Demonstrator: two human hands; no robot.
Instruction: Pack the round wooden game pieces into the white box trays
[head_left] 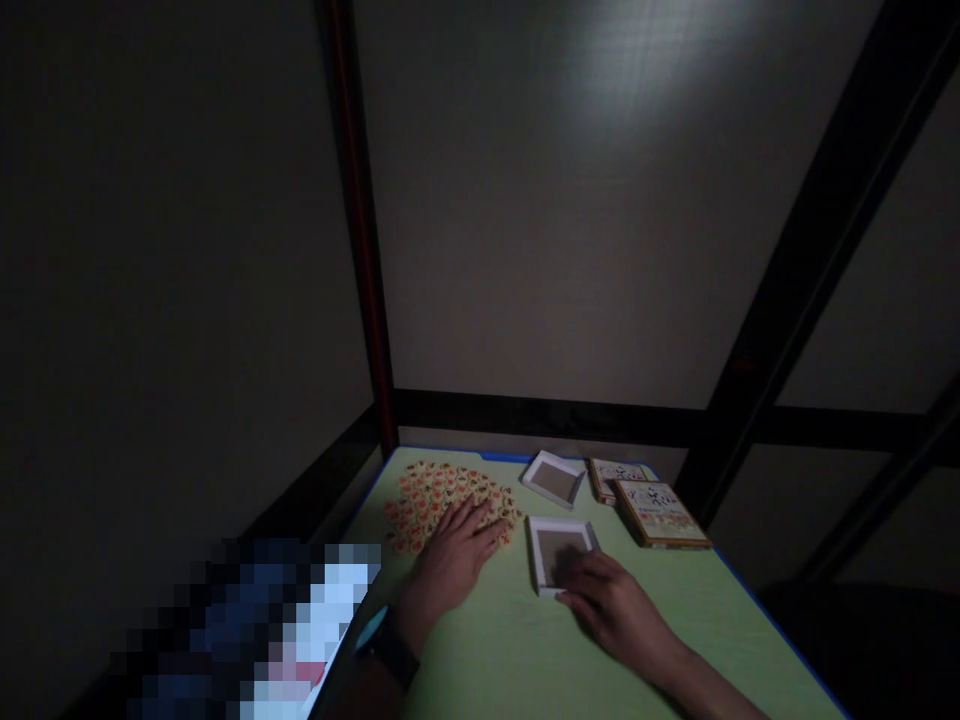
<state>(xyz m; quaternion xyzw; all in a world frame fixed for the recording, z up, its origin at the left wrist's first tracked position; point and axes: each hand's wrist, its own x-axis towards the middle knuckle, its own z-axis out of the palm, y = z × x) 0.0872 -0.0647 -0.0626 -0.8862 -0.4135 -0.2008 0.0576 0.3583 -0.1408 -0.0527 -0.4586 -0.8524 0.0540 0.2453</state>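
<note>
Round Chinese chess pieces, marked in red and black, lie spread over the far left of the green table. My left hand, with a watch at the wrist, rests palm down on the near right side of these pieces, fingers spread. To its right is an open cardboard box half with white walls and a grey-brown floor. My right hand grips this box half at its near right corner, thumb by the near wall and bent fingers over the right side. That corner is hidden under the fingers.
A second open box half lies behind the first. Two printed boxes, one farther back and one nearer, sit at the right edge. The green table has a blue rim and meets grey wall panels.
</note>
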